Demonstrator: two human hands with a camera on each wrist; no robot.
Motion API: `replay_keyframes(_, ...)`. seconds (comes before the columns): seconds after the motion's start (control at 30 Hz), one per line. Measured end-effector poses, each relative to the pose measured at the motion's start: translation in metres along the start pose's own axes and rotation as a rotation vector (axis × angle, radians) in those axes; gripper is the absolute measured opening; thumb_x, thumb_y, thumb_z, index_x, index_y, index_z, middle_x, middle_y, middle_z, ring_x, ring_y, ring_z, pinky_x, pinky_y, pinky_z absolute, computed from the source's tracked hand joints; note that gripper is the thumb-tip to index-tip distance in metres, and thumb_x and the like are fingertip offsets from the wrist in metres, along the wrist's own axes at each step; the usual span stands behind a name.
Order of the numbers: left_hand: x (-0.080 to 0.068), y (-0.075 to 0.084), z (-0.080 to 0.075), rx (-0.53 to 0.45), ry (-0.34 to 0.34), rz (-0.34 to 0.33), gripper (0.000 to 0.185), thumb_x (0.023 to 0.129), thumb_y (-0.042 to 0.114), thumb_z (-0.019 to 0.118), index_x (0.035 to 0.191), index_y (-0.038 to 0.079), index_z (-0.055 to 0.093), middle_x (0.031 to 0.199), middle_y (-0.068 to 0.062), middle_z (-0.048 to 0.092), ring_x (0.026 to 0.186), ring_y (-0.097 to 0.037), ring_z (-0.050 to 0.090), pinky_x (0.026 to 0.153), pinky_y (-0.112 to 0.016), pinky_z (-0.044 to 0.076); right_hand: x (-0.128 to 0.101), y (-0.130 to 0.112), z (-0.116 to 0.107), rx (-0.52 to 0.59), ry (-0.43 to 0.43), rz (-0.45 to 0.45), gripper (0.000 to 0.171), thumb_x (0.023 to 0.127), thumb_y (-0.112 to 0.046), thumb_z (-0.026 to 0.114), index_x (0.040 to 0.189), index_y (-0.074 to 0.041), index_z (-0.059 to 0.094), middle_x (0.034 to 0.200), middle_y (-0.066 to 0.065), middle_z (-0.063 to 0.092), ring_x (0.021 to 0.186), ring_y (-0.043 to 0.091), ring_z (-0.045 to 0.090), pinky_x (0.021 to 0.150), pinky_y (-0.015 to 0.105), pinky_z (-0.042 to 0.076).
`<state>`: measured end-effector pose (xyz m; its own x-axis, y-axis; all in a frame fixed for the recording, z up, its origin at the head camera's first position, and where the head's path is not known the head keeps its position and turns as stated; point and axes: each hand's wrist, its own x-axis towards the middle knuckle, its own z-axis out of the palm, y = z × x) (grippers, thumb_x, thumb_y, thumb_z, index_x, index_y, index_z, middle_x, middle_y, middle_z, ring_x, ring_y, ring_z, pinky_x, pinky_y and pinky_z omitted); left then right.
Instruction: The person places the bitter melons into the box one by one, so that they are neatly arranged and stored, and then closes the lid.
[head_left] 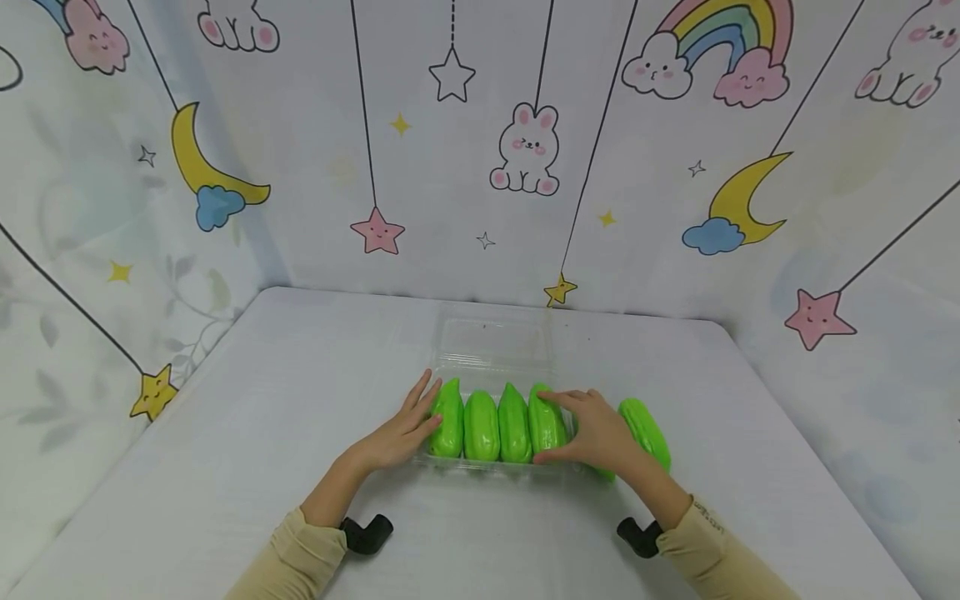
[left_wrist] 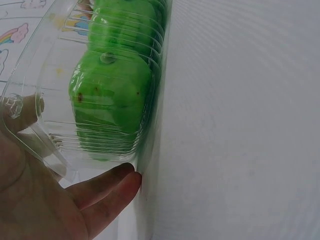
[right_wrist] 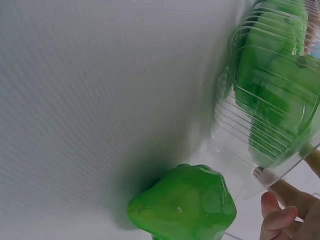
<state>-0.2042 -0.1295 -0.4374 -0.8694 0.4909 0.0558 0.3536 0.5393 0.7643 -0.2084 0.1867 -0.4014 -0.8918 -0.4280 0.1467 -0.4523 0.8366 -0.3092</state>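
left hand (head_left: 399,437) has fingers loosely straight by the clear box (head_left: 487,466), right hand (head_left: 595,431) pinches a green veggie (head_left: 546,428) between thumb and fingers

Container (head_left: 491,361), frame centre: clear, glossy, ribbed plastic. Green pieces (head_left: 482,427): smooth, glossy. Sleeves (head_left: 288,557), lower left and right: matt cloth.

Between my left fingers (head_left: 416,392) and right fingers (head_left: 566,400) sat a clear plastic box (head_left: 487,467), its lid (head_left: 491,337) laid open on their far side. Inside, four glossy, bright-green, elongated fruits (head_left: 482,427) lay side by side, pointing away from me. My right fingers spanned the rightmost fruit (head_left: 547,423) end to end. To their right, a loose fruit (head_left: 643,433) slanted on the desk (head_left: 337,333); another fruit (head_left: 604,474) was mostly hidden beneath them.
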Motion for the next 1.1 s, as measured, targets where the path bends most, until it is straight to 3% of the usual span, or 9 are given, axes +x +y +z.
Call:
replay_keyframes(0.27,0.001,0.000,0.000,0.017,-0.002,0.001,0.059,0.101,0.030,0.032,0.148,0.008,0.003,0.151,-0.012,-0.014,0.137,-0.032,-0.005,0.104,-0.057,0.015,-0.001,0.000,0.004,0.032,0.011,-0.025,0.093,0.053,-0.069,0.072,0.130,-0.021,0.053,0.126,0.014,0.052,0.115,0.042,0.044,0.082,0.056,0.043)
replay_keyframes(0.87,0.001,0.000,0.000,0.015,-0.002,0.004,0.060,0.101,0.032,0.032,0.147,0.006,0.004,0.151,-0.012,-0.014,0.137,-0.032,-0.005,0.104,-0.056,0.015,0.000,0.000,-0.003,0.097,0.030,-0.026,0.100,0.053,-0.070,0.072,0.136,-0.021,0.045,0.130,0.013,0.049,0.117,0.036,0.045,0.086,0.055,0.041)
replay_keyframes(1.0,0.000,0.000,0.000,-0.005,0.000,0.005,0.060,0.101,0.032,0.032,0.147,0.006,0.005,0.151,-0.011,-0.013,0.137,-0.032,-0.004,0.105,-0.056,0.015,0.000,0.002,-0.006,0.138,0.042,-0.024,0.098,0.054,-0.064,0.076,0.136,-0.020,0.045,0.128,0.011,0.050,0.095,0.029,0.055,0.072,0.041,0.048)
replay_keyframes(1.1,0.000,0.000,0.000,-0.011,0.003,0.001,0.060,0.101,0.032,0.032,0.147,0.007,0.005,0.152,-0.011,-0.013,0.138,-0.032,-0.003,0.104,-0.056,0.015,0.000,0.004,-0.009,0.178,0.051,-0.004,0.097,0.054,-0.060,0.078,0.136,-0.020,0.046,0.125,0.011,0.052,0.078,0.024,0.052,0.060,0.030,0.043)
